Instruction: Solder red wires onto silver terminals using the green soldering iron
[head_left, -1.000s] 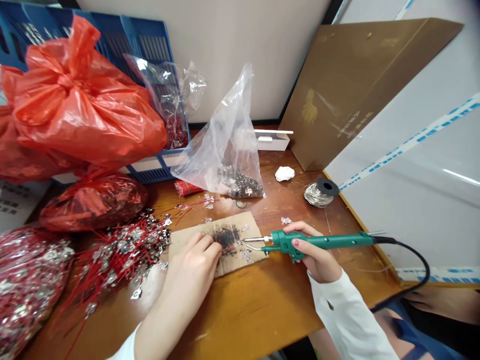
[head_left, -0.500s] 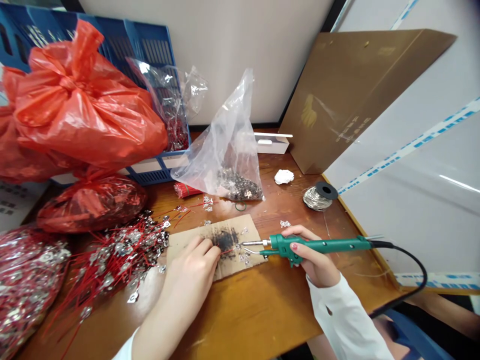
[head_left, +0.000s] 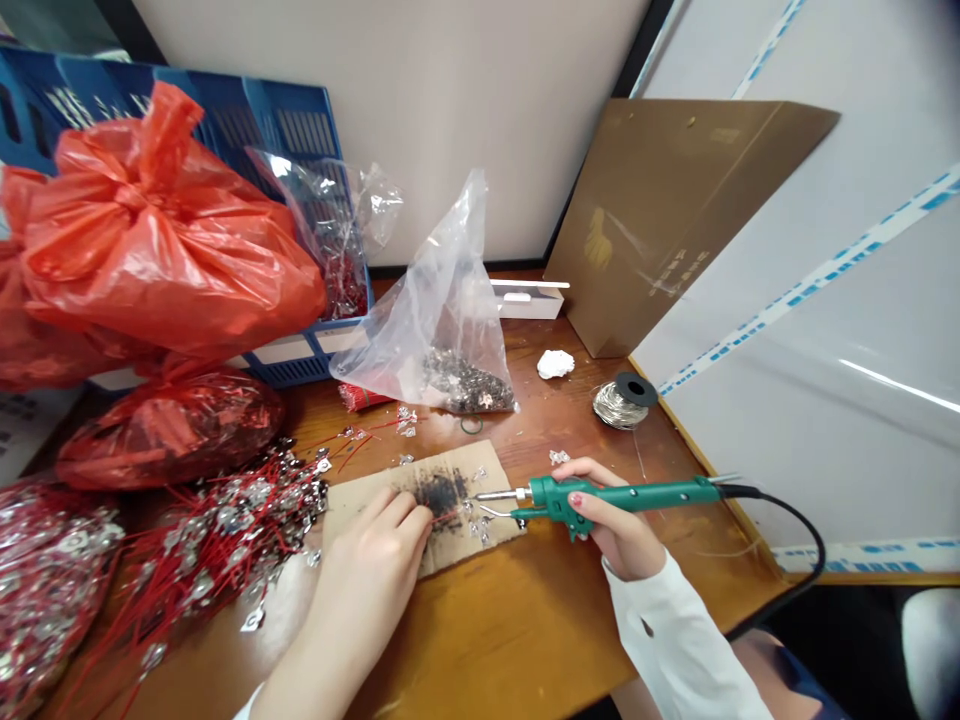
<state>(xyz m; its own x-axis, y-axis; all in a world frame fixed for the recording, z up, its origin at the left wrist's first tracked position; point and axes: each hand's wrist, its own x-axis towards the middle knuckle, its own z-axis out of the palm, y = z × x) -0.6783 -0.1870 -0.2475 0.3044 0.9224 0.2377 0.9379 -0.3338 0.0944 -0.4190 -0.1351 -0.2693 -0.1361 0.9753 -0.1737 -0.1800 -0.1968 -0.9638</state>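
My right hand (head_left: 609,510) is closed around a green soldering iron (head_left: 637,496), whose metal tip points left over a piece of cardboard (head_left: 352,510). A thin curved tube runs below the tip. My left hand (head_left: 386,540) rests on the cardboard with its fingers pinched on a red wire (head_left: 444,518); the wire's right end lies near the tip, among small metal tabs (head_left: 480,530). Black scorch marks (head_left: 442,492) cover the middle of the cardboard. A heap of red wires with metal tabs (head_left: 225,530) lies left of my left hand.
Red plastic bags (head_left: 172,240) and a blue crate (head_left: 292,120) stand at the left. Behind the cardboard sits a clear bag of small dark parts (head_left: 465,380). A solder wire spool (head_left: 624,402), white crumpled lump (head_left: 556,364) and brown box (head_left: 645,220) are at the right.
The whole view has shifted slightly, with things appearing lower and further left. The iron's tip has moved slightly away from the wire's end; both hands keep their hold.
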